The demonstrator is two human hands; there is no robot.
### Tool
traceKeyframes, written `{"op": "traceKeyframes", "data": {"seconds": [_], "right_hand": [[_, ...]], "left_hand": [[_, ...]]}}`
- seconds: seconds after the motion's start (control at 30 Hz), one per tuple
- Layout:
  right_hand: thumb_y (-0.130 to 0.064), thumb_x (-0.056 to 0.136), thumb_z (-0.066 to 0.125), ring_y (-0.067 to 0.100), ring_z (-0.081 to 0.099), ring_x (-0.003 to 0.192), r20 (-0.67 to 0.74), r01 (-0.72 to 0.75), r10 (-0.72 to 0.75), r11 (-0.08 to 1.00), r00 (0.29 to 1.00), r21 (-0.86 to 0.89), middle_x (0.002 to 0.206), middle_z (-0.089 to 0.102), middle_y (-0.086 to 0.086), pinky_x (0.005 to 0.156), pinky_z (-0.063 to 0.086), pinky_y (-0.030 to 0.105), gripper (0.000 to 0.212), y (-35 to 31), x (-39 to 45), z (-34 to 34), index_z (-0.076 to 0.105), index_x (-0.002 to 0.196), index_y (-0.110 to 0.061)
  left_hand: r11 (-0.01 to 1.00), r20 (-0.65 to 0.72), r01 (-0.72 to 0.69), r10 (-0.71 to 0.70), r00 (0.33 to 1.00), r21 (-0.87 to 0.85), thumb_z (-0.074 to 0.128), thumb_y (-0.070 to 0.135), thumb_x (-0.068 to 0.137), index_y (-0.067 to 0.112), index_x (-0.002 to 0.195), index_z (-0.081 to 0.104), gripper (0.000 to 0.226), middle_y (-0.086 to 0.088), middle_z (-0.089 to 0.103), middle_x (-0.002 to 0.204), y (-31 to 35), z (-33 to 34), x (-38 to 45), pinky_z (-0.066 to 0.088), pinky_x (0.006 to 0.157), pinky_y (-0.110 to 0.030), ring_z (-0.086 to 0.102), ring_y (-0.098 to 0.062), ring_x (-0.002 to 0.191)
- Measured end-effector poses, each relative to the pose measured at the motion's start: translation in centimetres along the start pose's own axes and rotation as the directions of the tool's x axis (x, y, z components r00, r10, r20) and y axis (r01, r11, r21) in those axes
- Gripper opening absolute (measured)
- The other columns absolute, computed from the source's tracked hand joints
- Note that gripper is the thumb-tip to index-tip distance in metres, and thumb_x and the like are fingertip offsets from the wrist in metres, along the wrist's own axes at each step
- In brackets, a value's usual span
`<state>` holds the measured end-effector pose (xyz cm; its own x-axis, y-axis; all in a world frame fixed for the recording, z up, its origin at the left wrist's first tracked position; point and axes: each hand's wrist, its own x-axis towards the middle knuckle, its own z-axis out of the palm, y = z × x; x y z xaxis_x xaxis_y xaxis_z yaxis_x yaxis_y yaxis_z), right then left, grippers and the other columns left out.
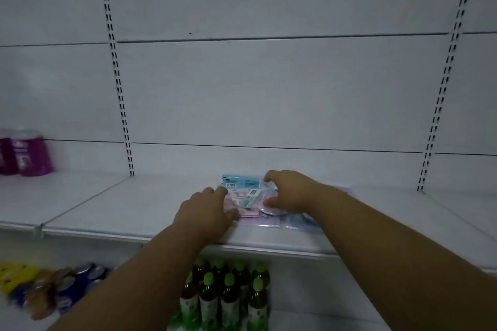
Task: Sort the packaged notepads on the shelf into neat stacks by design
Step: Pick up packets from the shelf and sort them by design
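Since the slippery, thin plastic-wrapped pastel notepads (pixel 251 203) slide easily on the white metal shelf (pixel 150 204), edges should be gripped; left hand (pixel 205 208) and right hand (pixel 289 192) fingers are spread flat, nothing grasped.

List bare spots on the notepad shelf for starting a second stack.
Widest free patch: shelf surface left of the left hand, running to the purple bottles at far left. Also bare: the far right end past the right hand, and the strip behind the packaged notepads along the back panel. Crowded: the middle, where both hands rest on the overlapping packs.
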<state>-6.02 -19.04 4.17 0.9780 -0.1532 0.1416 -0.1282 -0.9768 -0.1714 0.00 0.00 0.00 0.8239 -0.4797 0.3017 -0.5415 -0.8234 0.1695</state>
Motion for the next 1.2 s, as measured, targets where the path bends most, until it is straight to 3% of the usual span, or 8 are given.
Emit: {"op": "traceKeyframes", "data": {"seconds": [0.2,0.43,0.57,0.7,0.87,0.97,1.1,1.2], "right_hand": [[-0.053,0.077,0.062,0.023,0.06,0.105,0.126,-0.075,0.077,0.997,0.989,-0.028,0.126,0.063,0.004,0.087,0.048,0.032,0.055,1.1,1.7,2.2,0.056,0.124,-0.024],[-0.056,0.063,0.078,0.022,0.053,0.101,0.006,-0.134,0.135,0.989,0.991,-0.054,0.115,0.06,0.005,0.082,0.046,0.031,0.066,1.7,2.5,1.6,0.057,0.113,-0.018],[-0.035,0.074,0.078,0.023,0.056,0.09,-0.148,-0.136,0.177,0.958,0.973,0.254,0.101,0.06,0.005,0.072,0.044,0.031,0.04,3.1,3.3,0.9,0.058,0.101,-0.013],[-0.028,0.089,0.064,0.02,0.058,0.078,-0.324,-0.006,0.299,0.744,0.898,0.668,0.093,0.061,0.006,0.063,0.048,0.03,0.023,2.9,2.9,-0.9,0.055,0.104,-0.012],[-0.019,0.09,0.059,0.025,0.056,0.071,-0.333,0.14,0.372,0.461,0.866,0.877,0.091,0.063,0.012,0.059,0.045,0.036,0.012,1.9,1.7,-3.2,0.056,0.1,-0.013],[-0.014,0.09,0.062,0.025,0.068,0.08,-0.384,0.218,0.343,0.435,0.857,0.874,0.097,0.071,0.007,0.065,0.053,0.036,0.008,1.7,0.7,-4.0,0.059,0.097,-0.016],[-0.014,0.09,0.065,0.022,0.071,0.083,-0.416,0.233,0.335,0.468,0.845,0.852,0.096,0.074,0.006,0.066,0.056,0.033,0.011,1.3,-0.4,-4.1,0.06,0.099,-0.015],[-0.013,0.09,0.065,0.024,0.072,0.083,-0.403,0.198,0.39,0.469,0.828,0.861,0.096,0.074,0.006,0.071,0.059,0.038,0.013,0.9,-0.9,-3.9,0.06,0.102,-0.012]], "left_hand": [[0.999,-0.122,-0.012,0.008,0.993,-0.036,0.049,0.055,0.095,0.025,0.144,0.039,0.058,-0.004,0.053,0.14,-0.8,-2.8,1.7,0.048,0.099,-0.04,0.054,-0.024,0.121],[0.999,-0.174,-0.031,0.025,0.985,-0.03,0.049,0.054,0.095,0.026,0.143,0.041,0.056,-0.003,0.054,0.141,-0.4,-3.6,2.3,0.049,0.098,-0.039,0.054,-0.023,0.122],[0.998,-0.113,0.059,-0.059,0.992,-0.006,0.048,0.055,0.095,0.021,0.135,0.049,0.053,-0.004,0.059,0.13,0.0,-2.2,3.1,0.051,0.093,-0.037,0.059,-0.022,0.112],[0.977,-0.034,0.204,-0.202,0.979,0.066,0.044,0.064,0.09,0.017,0.118,0.061,0.057,-0.003,0.065,0.104,1.0,-0.1,4.5,0.055,0.081,-0.034,0.062,-0.021,0.091],[0.958,0.143,0.259,-0.275,0.951,0.121,0.052,0.07,0.076,0.021,0.109,0.064,0.061,0.003,0.061,0.087,1.9,1.3,5.4,0.054,0.081,-0.032,0.062,-0.018,0.087],[0.96,0.166,0.276,-0.279,0.946,0.043,0.06,0.058,0.074,0.019,0.106,0.065,0.051,0.002,0.065,0.086,2.2,1.4,5.9,0.057,0.082,-0.034,0.065,-0.019,0.084],[0.927,0.118,0.347,-0.332,0.936,-0.146,0.07,0.043,0.073,0.013,0.11,0.06,0.048,-0.005,0.065,0.101,2.1,0.7,6.4,0.057,0.083,-0.034,0.065,-0.022,0.091],[0.883,-0.008,0.313,-0.337,0.941,-0.348,0.061,0.021,0.087,0.005,0.095,0.056,0.018,-0.007,0.061,0.092,1.7,-0.8,6.5,0.051,0.073,-0.03,0.062,-0.022,0.082]]}}
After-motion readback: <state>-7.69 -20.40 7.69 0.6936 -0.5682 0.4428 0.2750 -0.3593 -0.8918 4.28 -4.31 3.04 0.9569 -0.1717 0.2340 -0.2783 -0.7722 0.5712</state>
